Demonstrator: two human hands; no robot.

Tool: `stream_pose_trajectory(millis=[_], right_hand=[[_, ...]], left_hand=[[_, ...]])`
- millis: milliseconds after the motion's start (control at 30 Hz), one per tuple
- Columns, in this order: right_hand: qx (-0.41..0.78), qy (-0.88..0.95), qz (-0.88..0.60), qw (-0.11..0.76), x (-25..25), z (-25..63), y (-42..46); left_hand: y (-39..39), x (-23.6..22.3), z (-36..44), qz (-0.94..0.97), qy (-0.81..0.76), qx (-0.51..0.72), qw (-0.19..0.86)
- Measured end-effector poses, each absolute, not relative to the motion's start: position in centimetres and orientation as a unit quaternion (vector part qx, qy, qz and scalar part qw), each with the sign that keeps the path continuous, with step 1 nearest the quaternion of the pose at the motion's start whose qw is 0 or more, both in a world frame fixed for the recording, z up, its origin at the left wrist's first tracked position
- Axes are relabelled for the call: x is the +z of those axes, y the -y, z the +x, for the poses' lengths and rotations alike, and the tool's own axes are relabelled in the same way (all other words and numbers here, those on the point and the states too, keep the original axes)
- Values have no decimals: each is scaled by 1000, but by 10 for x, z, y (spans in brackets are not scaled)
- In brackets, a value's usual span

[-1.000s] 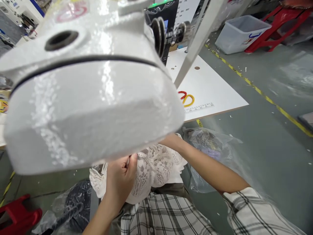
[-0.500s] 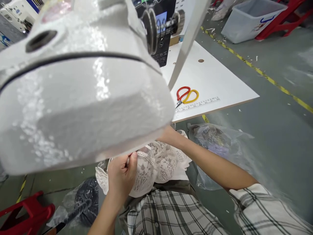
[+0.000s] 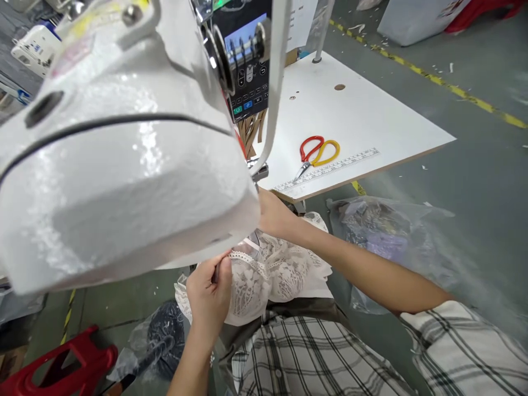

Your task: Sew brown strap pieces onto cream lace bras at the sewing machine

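A big white sewing machine head (image 3: 119, 165) fills the upper left and hides the needle area. Below it lies a white lace garment (image 3: 268, 275) over my lap. My left hand (image 3: 208, 294) pinches the garment's trimmed upper edge with closed fingers. My right hand (image 3: 274, 214) reaches under the machine head beside the lace; its fingers are hidden behind the machine.
Red and yellow scissors (image 3: 315, 153) lie on the white table (image 3: 371, 121) by a printed ruler. The machine's control panel (image 3: 247, 66) stands behind. Clear plastic bags (image 3: 383, 225) sit on the floor at right, a dark bag (image 3: 160, 335) and red stool (image 3: 61, 366) at left.
The view has shifted so more of the table, scissors and control panel show. My right hand has come out further from under the machine head. My left hand keeps its pinch on the lace.
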State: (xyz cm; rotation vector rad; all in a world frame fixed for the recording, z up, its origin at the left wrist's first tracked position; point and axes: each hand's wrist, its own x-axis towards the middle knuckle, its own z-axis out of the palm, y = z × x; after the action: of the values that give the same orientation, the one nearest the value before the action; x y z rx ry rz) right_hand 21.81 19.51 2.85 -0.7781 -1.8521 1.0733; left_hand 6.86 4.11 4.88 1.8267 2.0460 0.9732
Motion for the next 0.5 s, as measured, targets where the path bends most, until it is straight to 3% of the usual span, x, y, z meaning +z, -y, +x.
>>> stream_pose_trajectory(millis=[500], right_hand=[[357,780,-328,395,31,221,-194]], left_hand=[[-49,51,73,627,-699,320,124]])
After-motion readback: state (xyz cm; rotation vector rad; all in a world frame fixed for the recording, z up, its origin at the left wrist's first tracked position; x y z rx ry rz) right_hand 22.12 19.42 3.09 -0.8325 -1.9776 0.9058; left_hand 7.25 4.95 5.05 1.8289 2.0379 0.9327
